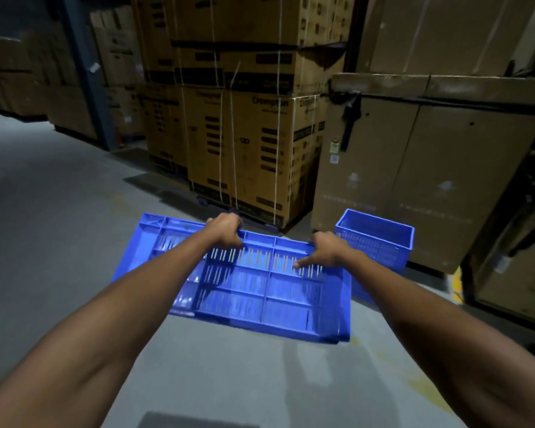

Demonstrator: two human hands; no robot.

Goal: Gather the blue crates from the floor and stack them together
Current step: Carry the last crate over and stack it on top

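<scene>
A blue slotted crate (247, 291) is held up off the floor in front of me, turned so one slotted, ribbed face points toward me. My left hand (226, 231) grips its far edge near the middle. My right hand (325, 250) grips the same edge further right, with one finger pressed on the slots. A second blue crate (380, 245) stands upright on the floor just behind and to the right, its open top showing and its lower left part hidden by the held crate.
Tall stacks of strapped cardboard boxes (254, 143) stand on a pallet straight ahead. A large brown carton (430, 180) rises behind the second crate. More boxes line the left wall. Grey concrete floor (59, 230) stretches to the left.
</scene>
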